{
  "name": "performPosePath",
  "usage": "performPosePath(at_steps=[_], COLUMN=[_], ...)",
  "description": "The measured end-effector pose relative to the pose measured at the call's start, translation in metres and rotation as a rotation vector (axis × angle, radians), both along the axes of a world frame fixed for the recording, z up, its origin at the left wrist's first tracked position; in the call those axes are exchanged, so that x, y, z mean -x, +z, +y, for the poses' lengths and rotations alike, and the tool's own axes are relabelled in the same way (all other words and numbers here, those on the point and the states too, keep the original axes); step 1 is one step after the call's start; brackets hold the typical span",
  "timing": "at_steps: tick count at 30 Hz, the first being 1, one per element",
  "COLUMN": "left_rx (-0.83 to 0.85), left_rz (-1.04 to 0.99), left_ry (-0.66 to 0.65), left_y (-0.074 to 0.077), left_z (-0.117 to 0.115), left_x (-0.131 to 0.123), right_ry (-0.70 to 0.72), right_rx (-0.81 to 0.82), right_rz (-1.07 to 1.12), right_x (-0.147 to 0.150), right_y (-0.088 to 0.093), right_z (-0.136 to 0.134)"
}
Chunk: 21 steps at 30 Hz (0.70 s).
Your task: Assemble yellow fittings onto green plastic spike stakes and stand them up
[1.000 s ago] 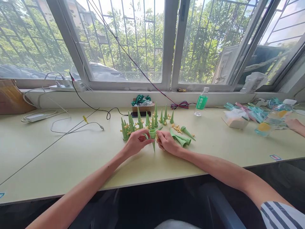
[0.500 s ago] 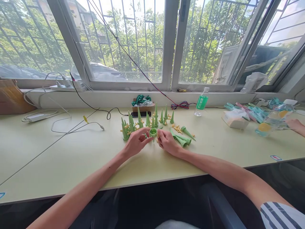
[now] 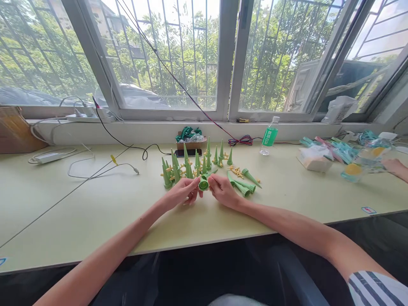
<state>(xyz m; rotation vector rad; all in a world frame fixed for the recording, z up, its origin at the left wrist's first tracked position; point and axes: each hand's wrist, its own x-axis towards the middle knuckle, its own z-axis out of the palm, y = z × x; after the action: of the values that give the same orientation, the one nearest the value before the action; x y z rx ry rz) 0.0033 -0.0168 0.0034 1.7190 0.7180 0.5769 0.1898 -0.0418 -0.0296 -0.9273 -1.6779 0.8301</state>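
Note:
My left hand pinches a hollow green plastic cone at its wide end. The round opening faces me, and the tip seems to point away. Close against the cone's right side is my right hand, thumb and fingers pressed together; what they grip is hidden. Beyond my hands stand several upright green cones, many with small yellow plastic pieces at their sides. More green cones lie on the table by my right hand, beside a small pile of yellow pieces.
A phone and a small box lie behind the cones. Toward the back right stand a bottle and a tissue pack. Cables cross the left side. Another person's hand is at the far right.
The cone in my left hand has tipped from opening upward to opening toward me. My left fingers have closed around its rim. My right hand stays nearly in place.

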Motion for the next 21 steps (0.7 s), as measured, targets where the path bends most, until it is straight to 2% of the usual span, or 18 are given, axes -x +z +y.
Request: performPosePath(at_steps=[4,12,17,21], left_rx=[-0.037,-0.265,-0.608,-0.854], left_rz=[-0.011,0.061,0.055,0.097], left_ry=[-0.016,0.048,0.157,0.159], left_y=[0.000,-0.004,-0.008,-0.010], left_z=[0.000,0.001,0.002,0.004], left_x=[0.003,0.003,-0.001,0.000], right_ry=[0.005,-0.025,-0.048,-0.055], right_rx=[-0.022,-0.051,-0.036,0.011], right_rz=[-0.025,-0.092,-0.122,-0.115], right_x=[-0.001,-0.002,-0.002,-0.001], right_y=[0.001,0.002,0.002,0.000], right_z=[0.000,0.002,0.004,0.006])
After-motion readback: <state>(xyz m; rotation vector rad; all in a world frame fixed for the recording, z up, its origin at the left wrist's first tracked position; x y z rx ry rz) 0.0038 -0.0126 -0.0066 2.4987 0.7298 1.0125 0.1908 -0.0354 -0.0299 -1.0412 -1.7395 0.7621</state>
